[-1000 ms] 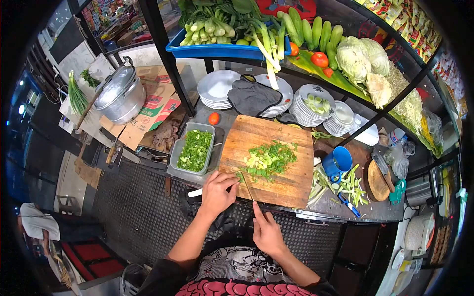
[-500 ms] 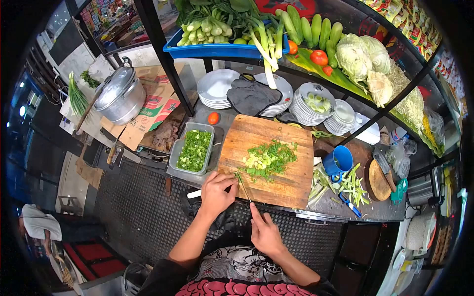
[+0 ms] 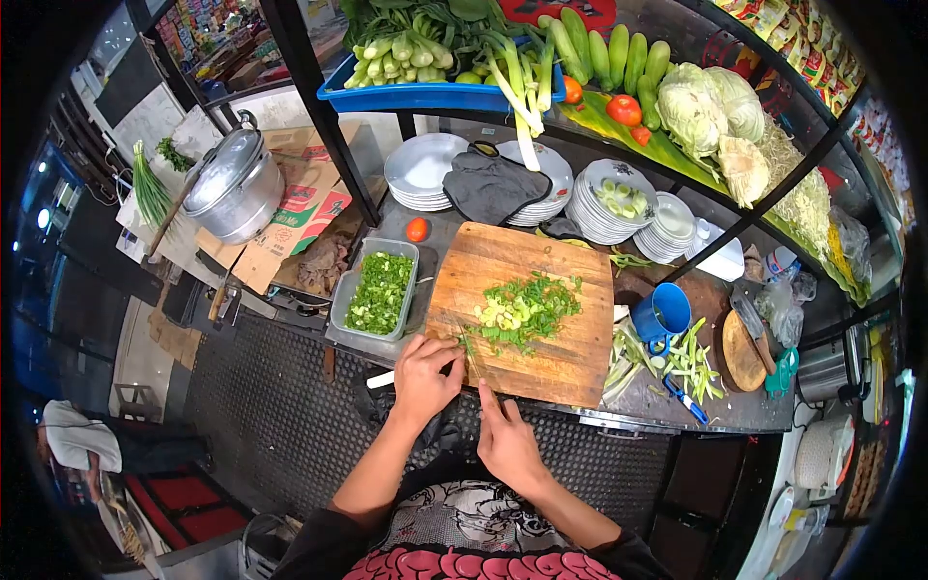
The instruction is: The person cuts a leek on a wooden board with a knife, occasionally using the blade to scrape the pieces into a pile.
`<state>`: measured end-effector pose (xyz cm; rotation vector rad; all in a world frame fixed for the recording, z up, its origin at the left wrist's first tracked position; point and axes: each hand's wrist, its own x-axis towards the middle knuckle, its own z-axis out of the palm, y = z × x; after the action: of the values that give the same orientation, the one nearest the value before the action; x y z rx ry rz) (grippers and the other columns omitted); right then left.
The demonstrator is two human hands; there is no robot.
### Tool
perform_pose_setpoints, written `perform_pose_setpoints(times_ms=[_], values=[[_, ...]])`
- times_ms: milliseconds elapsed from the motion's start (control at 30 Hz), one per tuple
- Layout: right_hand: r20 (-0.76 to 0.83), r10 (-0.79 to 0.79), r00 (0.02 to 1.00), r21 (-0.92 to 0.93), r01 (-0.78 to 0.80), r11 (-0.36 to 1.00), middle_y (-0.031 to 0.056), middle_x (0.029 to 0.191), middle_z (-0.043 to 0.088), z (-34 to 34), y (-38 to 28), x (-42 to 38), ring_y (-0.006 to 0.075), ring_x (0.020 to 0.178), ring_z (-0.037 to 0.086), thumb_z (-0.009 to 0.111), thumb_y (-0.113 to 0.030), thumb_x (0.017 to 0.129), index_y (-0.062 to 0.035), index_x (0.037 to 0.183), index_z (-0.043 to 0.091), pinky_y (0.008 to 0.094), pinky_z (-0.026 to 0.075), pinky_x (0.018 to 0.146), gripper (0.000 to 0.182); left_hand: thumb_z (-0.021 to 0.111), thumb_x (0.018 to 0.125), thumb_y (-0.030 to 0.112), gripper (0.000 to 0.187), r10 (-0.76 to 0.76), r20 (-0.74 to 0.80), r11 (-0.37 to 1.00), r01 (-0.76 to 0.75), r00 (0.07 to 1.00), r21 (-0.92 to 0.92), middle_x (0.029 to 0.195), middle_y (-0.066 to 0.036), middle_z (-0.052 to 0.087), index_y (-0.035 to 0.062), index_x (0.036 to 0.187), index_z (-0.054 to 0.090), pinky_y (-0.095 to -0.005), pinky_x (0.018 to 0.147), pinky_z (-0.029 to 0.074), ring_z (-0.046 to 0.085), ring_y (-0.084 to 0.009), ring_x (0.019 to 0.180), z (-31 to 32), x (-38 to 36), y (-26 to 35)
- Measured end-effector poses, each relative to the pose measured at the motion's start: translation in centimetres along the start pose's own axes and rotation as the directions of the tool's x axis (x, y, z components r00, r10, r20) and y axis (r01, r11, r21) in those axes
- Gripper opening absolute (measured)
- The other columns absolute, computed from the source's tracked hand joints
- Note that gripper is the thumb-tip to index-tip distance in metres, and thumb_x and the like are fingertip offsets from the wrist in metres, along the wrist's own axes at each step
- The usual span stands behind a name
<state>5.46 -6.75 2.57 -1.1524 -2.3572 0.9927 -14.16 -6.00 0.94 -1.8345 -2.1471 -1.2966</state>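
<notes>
My right hand (image 3: 508, 443) grips a knife (image 3: 468, 354) by its handle, the thin blade pointing away over the front left of the wooden cutting board (image 3: 565, 372). Close to the blade's left side, my left hand (image 3: 428, 375) is closed with curled fingers at the board's front left corner. Whatever those fingers hold is hidden. A heap of chopped green onion (image 3: 527, 311), pale and green pieces mixed, lies mid-board. Left of the board, a clear plastic container (image 3: 337, 319) holds more chopped greens (image 3: 381, 293).
Behind the board are stacked plates (image 3: 421, 174), a dark cloth (image 3: 495, 186) and a tomato (image 3: 418, 230). To the right are a blue mug (image 3: 663, 312), vegetable trimmings (image 3: 692, 365), a blue-handled peeler (image 3: 688, 401) and a cleaver (image 3: 752, 327). A shelf with vegetables and a blue tray (image 3: 440, 99) hangs above.
My right hand and the knife have shifted slightly left and away from me, bringing the blade nearer my left hand. My left hand stays almost in place.
</notes>
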Motion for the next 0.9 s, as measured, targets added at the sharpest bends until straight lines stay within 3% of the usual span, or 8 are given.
perform_pose_setpoints(times_ms=[167, 367, 667, 833, 900], values=[[-0.08, -0.07, 0.994, 0.036, 0.073, 0.997, 0.0301, 0.101, 0.061, 0.4, 1.0, 0.6, 0.0494, 0.069, 0.066, 0.061, -0.004, 0.095, -0.0095, 0.163, 0.038, 0.0544, 0.06, 0.065, 0.072, 0.081, 0.078, 0.006, 0.01, -0.005, -0.009, 1.0, 0.005, 1.0, -0.002, 0.095, -0.006, 0.079, 0.0046, 0.088, 0.083, -0.0369, 0.08, 0.057, 0.068, -0.0265, 0.086, 0.0, 0.0, 0.2], [-0.054, -0.058, 0.997, 0.062, 0.061, 0.996, 0.0301, 0.103, 0.061, 0.5, 1.3, 0.5, 0.05, 0.072, 0.067, 0.061, -0.004, 0.096, -0.0094, 0.163, 0.038, 0.0548, 0.06, 0.066, 0.071, 0.081, 0.078, 0.006, 0.01, -0.006, -0.006, 1.0, 0.006, 1.0, -0.003, 0.095, -0.006, 0.079, 0.0049, 0.088, 0.083, -0.0369, 0.079, 0.057, 0.068, -0.0265, 0.086, -0.1, 0.0, 0.2], [-0.028, -0.065, 0.998, -0.042, 0.064, 0.997, 0.0345, 0.117, 0.062, 0.6, 1.1, 1.6, 0.0512, 0.078, 0.07, 0.063, -0.003, 0.092, -0.0095, 0.164, 0.036, 0.0521, 0.062, 0.067, 0.076, 0.081, 0.079, 0.007, 0.01, -0.012, 0.002, 1.0, 0.012, 1.0, 0.012, 0.094, -0.005, 0.079, 0.0053, 0.088, 0.083, -0.0375, 0.08, 0.057, 0.068, -0.0267, 0.087, 0.0, 0.1, 0.2], [0.015, -0.03, 0.999, -0.095, 0.032, 0.995, 0.0286, 0.107, 0.062, -0.3, 1.0, -1.3, 0.0491, 0.071, 0.068, 0.064, -0.004, 0.09, -0.0118, 0.164, 0.036, 0.052, 0.061, 0.065, 0.08, 0.08, 0.081, 0.004, 0.01, -0.038, 0.021, 0.999, 0.038, 0.999, -0.007, 0.095, -0.011, 0.08, 0.002, 0.091, 0.082, -0.0374, 0.081, 0.056, 0.071, -0.029, 0.087, -0.2, 0.3, 0.4], [0.034, -0.014, 0.999, -0.124, 0.018, 0.992, 0.0246, 0.098, 0.061, -0.8, 1.7, -3.9, 0.0468, 0.069, 0.066, 0.063, -0.004, 0.091, -0.0132, 0.164, 0.037, 0.0519, 0.06, 0.065, 0.079, 0.08, 0.08, 0.004, 0.01, -0.023, 0.008, 1.0, 0.023, 1.0, -0.01, 0.094, -0.008, 0.079, 0.0041, 0.09, 0.082, -0.0378, 0.081, 0.057, 0.069, -0.0277, 0.086, -0.1, 0.3, 0.3]])
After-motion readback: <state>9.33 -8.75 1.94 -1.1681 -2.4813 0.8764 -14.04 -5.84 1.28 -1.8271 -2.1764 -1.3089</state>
